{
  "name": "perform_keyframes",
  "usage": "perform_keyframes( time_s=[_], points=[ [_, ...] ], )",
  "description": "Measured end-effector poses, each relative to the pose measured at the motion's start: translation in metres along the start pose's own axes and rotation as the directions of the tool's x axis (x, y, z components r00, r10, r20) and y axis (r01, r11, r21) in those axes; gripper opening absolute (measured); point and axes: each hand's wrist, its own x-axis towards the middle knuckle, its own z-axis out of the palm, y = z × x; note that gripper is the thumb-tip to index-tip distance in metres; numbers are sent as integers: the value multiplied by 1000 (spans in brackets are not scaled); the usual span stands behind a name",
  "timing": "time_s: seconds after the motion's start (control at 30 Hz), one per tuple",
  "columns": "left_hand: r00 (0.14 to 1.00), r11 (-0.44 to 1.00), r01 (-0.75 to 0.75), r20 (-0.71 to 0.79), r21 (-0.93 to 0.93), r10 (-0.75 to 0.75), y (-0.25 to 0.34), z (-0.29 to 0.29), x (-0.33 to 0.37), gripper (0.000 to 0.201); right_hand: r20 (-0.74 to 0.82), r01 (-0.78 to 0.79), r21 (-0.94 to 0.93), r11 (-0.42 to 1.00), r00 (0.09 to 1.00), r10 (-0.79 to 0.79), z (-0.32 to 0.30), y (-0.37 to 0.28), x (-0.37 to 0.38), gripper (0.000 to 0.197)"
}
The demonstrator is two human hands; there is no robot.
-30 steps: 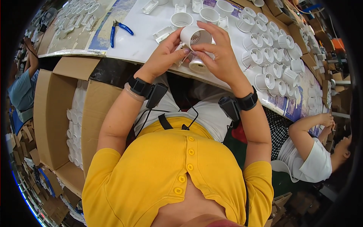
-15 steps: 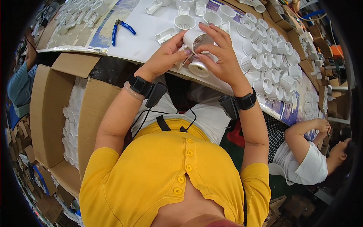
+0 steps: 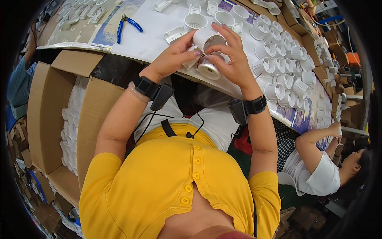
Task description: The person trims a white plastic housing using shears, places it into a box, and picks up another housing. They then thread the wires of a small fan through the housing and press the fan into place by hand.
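Note:
Above the table's near edge I hold a white plastic cylindrical housing [image 3: 201, 40] between both hands, its open mouth tilted toward the right. My left hand [image 3: 174, 57] is closed on its left side, the thumb pressed near the lower rim. Curled around the other side, my right hand [image 3: 232, 55] has its thumb and forefinger at the rim, with the other fingers on the outer wall. A smaller round white cap [image 3: 209, 71] sits just under the housing, by my right thumb. Next to my left fingertips is a white trough-shaped piece [image 3: 190, 63], partly hidden.
Blue-handled cutters [image 3: 128, 28] lie on the white table [image 3: 147, 40] at left. White cups [image 3: 195, 21] and troughs stand beyond my hands, with rows of housings [image 3: 278, 63] at right. A cardboard box [image 3: 39, 119] of white tubes stands left; a person [image 3: 314, 167] sits right.
The housing has turned slightly in my hands, so its mouth faces a little more downward. My left thumb has shifted slightly; both hands keep their grip.

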Motion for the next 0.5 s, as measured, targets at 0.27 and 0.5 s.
perform_keyframes(
  time_s=[0.27,0.5],
  points=[
    [993,997,-60,-97,50,65,-10,-1,-2,65,-214,-180,163,970,953,213,11,-10,-18,40],
    [992,998,-43,-118,53,49,-7,2,-3,65,-171,-311,-118,943,942,289,7,-36,-55,47]
  ],
)
